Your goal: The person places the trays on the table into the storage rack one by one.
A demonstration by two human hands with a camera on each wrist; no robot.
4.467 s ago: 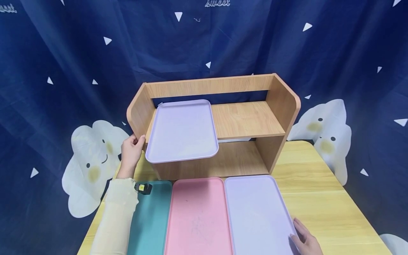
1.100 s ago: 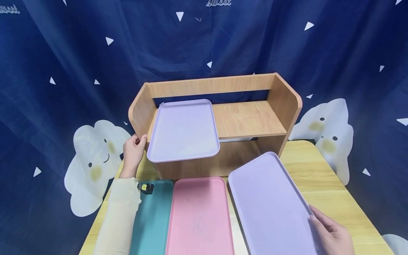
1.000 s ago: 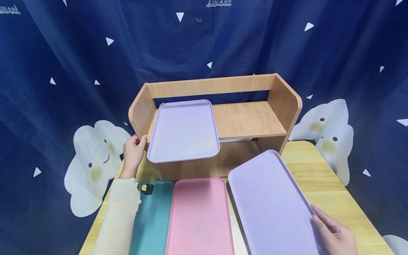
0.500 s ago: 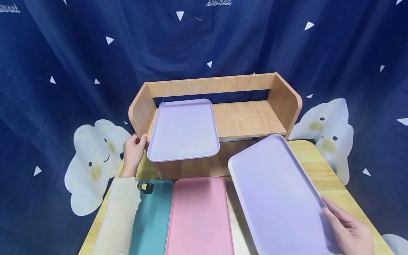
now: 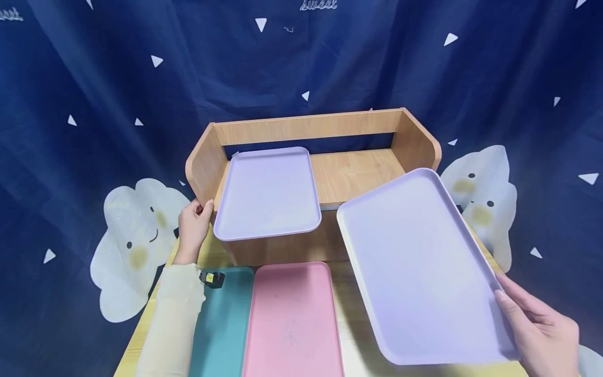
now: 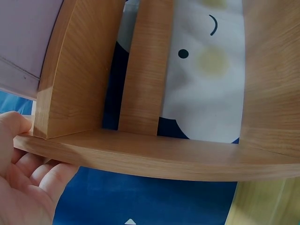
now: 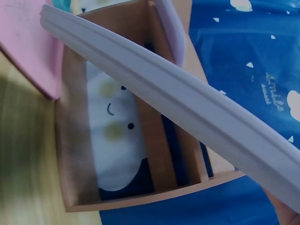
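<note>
Backdrop: behind my view hangs a dark blue curtain (image 5: 94, 78) with white triangles and cloud faces; below it I see the pale wooden surface (image 5: 350, 319).
Held tray: the lilac tray (image 5: 419, 262) is off the surface, tilted, at about 4 o'clock from the middle of the head view, its far edge in front of the shelf's right end.
Right hand: my right hand (image 5: 542, 330) grips that tray at its near right corner, fingers (image 5: 511, 293) on top of the rim; the right wrist view shows only the tray's edge.
Wooden shelf: the wooden shelf (image 5: 306, 125) stands at 12 o'clock on the surface.
Left hand: my left hand (image 5: 193, 225) holds the shelf's left side panel at 9 o'clock, fingers (image 6: 33, 173) curled round its edge.
Second tray: a second lilac tray (image 5: 266, 191) lies on the shelf's upper board, left half, overhanging the front.
Flat trays: a pink tray (image 5: 292, 319) lies at 6 o'clock, a teal tray (image 5: 223, 324) just beside it toward 7 o'clock.
</note>
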